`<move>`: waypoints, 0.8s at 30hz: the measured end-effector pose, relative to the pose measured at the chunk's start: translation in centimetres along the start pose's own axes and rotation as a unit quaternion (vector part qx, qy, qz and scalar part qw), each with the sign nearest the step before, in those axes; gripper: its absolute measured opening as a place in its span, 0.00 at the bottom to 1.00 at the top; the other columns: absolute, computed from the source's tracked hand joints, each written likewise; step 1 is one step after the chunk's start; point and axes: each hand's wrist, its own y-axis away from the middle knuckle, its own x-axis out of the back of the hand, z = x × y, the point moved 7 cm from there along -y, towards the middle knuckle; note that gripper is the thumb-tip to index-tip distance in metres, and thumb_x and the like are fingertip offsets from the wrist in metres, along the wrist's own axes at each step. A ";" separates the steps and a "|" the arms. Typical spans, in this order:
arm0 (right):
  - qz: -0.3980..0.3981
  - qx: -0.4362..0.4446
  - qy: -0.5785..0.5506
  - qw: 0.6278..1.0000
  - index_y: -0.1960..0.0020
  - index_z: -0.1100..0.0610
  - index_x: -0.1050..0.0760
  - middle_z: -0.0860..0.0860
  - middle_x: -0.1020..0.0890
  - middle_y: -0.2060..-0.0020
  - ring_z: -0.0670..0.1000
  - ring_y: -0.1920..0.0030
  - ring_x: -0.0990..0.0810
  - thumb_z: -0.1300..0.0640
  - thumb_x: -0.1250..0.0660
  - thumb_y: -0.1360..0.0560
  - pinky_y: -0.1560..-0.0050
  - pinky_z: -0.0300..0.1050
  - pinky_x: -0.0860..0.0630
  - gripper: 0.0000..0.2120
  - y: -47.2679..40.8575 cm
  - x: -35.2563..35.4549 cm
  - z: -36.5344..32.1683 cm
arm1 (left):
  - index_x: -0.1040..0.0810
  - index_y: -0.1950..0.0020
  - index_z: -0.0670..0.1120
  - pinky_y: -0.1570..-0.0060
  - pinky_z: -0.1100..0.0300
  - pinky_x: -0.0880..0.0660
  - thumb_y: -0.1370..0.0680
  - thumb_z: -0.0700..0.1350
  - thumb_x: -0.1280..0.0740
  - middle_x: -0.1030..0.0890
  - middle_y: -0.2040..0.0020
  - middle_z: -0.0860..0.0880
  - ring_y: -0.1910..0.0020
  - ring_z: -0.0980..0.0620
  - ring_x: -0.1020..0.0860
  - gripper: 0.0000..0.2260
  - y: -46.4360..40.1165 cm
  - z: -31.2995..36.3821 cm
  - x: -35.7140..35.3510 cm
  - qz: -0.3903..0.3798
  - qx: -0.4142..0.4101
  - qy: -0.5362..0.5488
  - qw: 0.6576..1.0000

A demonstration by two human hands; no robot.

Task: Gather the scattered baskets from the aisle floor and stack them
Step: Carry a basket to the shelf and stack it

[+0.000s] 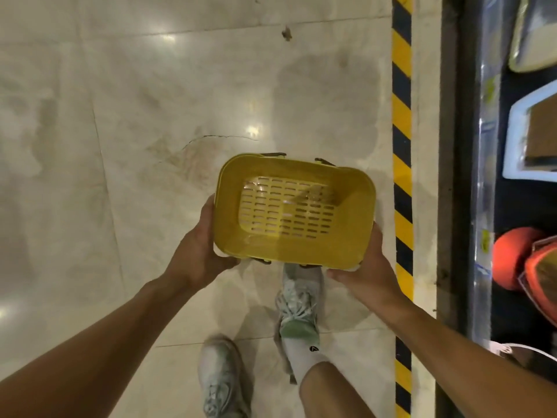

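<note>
Yellow basket carried mid-frame above the floor, left hand and right hand each clasping a lower rim corner; likely hazards: corner-only hold slipping, or a trip, shoes hidden beneath the load.

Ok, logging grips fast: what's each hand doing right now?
Left hand: grips the yellow basket by its left side.
Right hand: grips the same basket's near right corner.

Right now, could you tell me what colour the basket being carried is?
Yellow: the basket with a slotted bottom, seen best in the head view.
</note>
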 end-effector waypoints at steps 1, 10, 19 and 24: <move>0.002 0.000 0.005 1.000 0.34 0.27 0.50 0.30 0.30 0.43 0.24 0.52 0.28 0.50 0.16 0.36 0.61 0.21 0.30 0.50 0.8 0.5 -0.7 | 0.53 0.18 0.54 0.60 0.82 0.30 0.34 0.42 0.17 0.28 0.47 0.77 0.53 0.80 0.26 0.57 0.6 0.8 0.8 -0.003 -0.009 -0.003 1.000; 0.020 0.063 -0.024 0.998 0.23 0.44 0.46 0.39 0.27 0.39 0.46 0.37 0.25 0.58 0.18 0.32 0.44 0.37 0.26 0.49 14.6 7.7 -14.8 | 0.52 0.17 0.57 0.44 0.63 0.25 0.35 0.44 0.16 0.25 0.36 0.63 0.41 0.56 0.22 0.58 11.6 14.3 13.7 0.018 -0.072 -0.008 0.997; 0.055 0.154 -0.050 0.985 0.29 0.32 0.50 0.26 0.26 0.48 0.25 0.49 0.24 0.56 0.18 0.32 0.58 0.20 0.29 0.49 37.7 15.5 -29.0 | 0.49 0.20 0.68 0.43 0.70 0.30 0.38 0.58 0.19 0.31 0.31 0.74 0.37 0.74 0.29 0.54 30.6 29.6 27.6 0.026 -0.196 0.033 0.980; 0.092 0.255 -0.097 0.958 0.26 0.41 0.40 0.27 0.24 0.39 0.31 0.38 0.25 0.58 0.20 0.31 0.46 0.22 0.28 0.42 53.4 17.0 -34.2 | 0.48 0.18 0.63 0.41 0.74 0.30 0.36 0.56 0.19 0.31 0.28 0.69 0.33 0.70 0.29 0.54 42.4 33.8 31.7 0.002 -0.238 0.045 0.970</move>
